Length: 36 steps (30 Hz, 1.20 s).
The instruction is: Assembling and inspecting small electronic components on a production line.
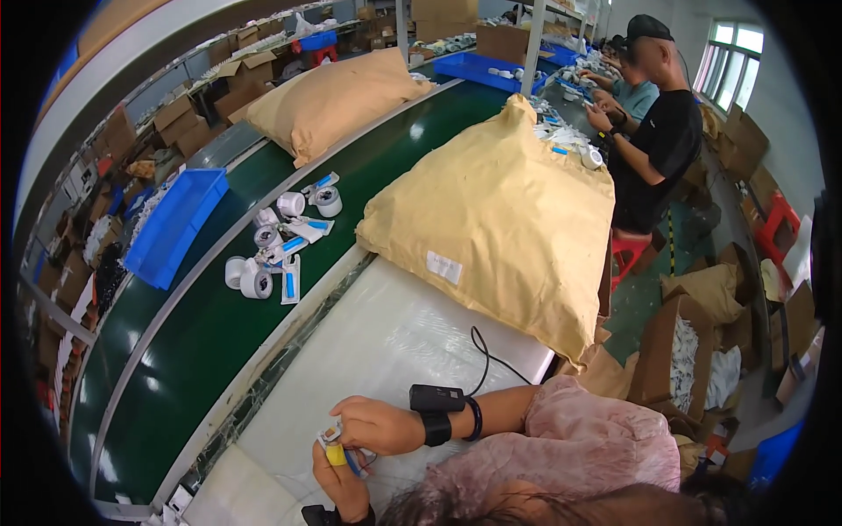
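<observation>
Both hands are together low in the frame, working on one small white piece with a yellow section (335, 453). The left hand (340, 482) comes up from the bottom edge, fingers pointing up, and its grip is clamped on the piece around the yellow bit. The right hand (381, 427) reaches in from the right with a bent elbow, knuckles up, fingers curled over the top end. Those fingertips touch the piece, but I can't tell if they're actually pinching it.

So the piece sits right between the two sets of fingertips, just above the left hand and at the left edge of the right one. It's partly covered by fingers, so its exact shape is hard to make out.

The right wrist has a black strap (436, 429), with a black rectangular box (438, 398) just beside it and a thin black cable (485, 355) near that. Under the hands is a pale bench with a shiny, clear-looking cover (351, 329). A big tan paper sack (500, 228) lies on its far end. Left of the bench there's a glossy green conveyor belt (189, 377) carrying a loose cluster of round white parts and blue-and-white pieces (289, 250).
</observation>
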{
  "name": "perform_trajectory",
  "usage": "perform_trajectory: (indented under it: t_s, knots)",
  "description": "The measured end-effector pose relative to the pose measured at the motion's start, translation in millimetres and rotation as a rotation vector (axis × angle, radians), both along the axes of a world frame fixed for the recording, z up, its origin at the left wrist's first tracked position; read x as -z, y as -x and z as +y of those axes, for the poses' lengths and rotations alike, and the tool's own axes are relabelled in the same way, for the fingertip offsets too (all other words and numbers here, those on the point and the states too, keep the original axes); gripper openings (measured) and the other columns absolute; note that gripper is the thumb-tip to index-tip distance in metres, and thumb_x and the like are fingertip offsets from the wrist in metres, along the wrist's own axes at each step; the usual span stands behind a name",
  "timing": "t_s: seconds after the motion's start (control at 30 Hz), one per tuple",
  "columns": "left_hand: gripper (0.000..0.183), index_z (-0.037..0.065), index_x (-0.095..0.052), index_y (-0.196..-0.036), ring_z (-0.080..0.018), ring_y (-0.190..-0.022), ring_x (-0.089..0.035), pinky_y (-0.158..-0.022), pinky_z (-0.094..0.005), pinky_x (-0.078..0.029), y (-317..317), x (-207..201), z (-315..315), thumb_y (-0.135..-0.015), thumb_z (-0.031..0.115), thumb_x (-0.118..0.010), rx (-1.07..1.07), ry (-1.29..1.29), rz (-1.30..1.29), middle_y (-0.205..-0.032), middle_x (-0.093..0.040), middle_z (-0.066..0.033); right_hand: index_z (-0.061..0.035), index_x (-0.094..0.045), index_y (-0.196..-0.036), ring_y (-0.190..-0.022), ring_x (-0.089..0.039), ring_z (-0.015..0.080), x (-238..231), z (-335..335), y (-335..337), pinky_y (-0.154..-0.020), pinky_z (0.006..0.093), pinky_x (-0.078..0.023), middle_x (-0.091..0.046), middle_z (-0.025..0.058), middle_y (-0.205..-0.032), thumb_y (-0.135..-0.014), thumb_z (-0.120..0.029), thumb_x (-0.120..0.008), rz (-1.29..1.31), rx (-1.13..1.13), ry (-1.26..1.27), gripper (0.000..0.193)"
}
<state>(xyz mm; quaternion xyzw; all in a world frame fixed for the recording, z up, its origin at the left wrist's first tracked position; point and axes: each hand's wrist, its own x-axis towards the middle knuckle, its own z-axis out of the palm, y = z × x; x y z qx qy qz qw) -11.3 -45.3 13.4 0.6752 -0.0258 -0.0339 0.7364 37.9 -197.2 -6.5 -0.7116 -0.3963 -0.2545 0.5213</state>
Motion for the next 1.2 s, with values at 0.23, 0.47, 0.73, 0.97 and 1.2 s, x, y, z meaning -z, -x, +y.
perform_trajectory:
  t_s: [0.23, 0.47, 0.73, 0.97, 1.2]
  knots:
    - [0.026, -0.003, -0.052, -0.113, -0.0103, -0.051, -0.048, -0.043, -0.0245, -0.04, -4.7, 2.8, 5.2, -0.102, 0.018, -0.039, 0.002, -0.131, -0.052, -0.075, -0.055, -0.0068, -0.0025, -0.055, -0.084, -0.088, -0.054, 0.0366, 4.1, 1.7, -0.6, -0.088, 0.0462, -0.045, -0.053, 0.0145, -0.086, -0.083, -0.009, -0.062, 0.014, -0.037, 0.017, 0.01]
    - [0.027, -0.002, -0.053, -0.11, -0.0107, -0.054, -0.052, -0.045, -0.0242, -0.041, -6.7, 7.1, 16.6, -0.102, 0.021, -0.04, -0.002, -0.087, -0.022, -0.072, -0.055, -0.0058, -0.0033, -0.059, -0.092, -0.091, -0.056, 0.035, 4.7, 6.4, -2.6, -0.085, 0.0432, -0.047, -0.055, 0.0128, -0.09, -0.084, -0.007, -0.063, -0.03, 0.002, 0.016, 0.01]
    - [0.031, 0.004, -0.055, -0.107, -0.0146, -0.058, -0.059, -0.046, -0.0275, -0.048, -70.7, -3.1, 58.3, -0.103, 0.031, -0.041, -0.18, -0.019, -0.04, -0.078, -0.06, -0.0074, -0.004, -0.062, -0.105, -0.093, -0.059, 0.0316, -11.4, -9.7, -8.2, -0.08, 0.0382, -0.049, -0.059, 0.0136, -0.103, -0.082, -0.007, -0.068, 0.165, 0.071, 0.047, 0.024]
    - [0.03, -0.001, -0.054, -0.118, -0.0304, -0.099, -0.06, -0.084, -0.0413, -0.048, -165.9, 0.3, 193.4, -0.092, 0.012, -0.058, -0.793, -1.113, -0.536, -0.105, -0.061, -0.0181, -0.003, -0.062, -0.101, -0.082, -0.061, 0.0289, -4.1, -2.4, -10.1, -0.071, 0.0351, -0.051, -0.06, 0.0123, -0.096, -0.086, -0.005, -0.066, 0.248, 0.003, 0.111, 0.016]
    - [0.021, 0.004, -0.066, -0.104, -0.0339, -0.097, -0.063, -0.086, -0.0419, -0.05, -242.5, 20.4, 91.6, -0.084, 0.008, -0.059, -0.212, -0.961, -0.498, -0.102, -0.067, -0.016, -0.0062, -0.062, -0.098, -0.083, -0.061, 0.0321, -1.3, -4.7, -12.5, -0.07, 0.0405, -0.049, -0.059, 0.0107, -0.097, -0.088, -0.01, -0.062, 0.304, -0.063, 0.158, 0.011]
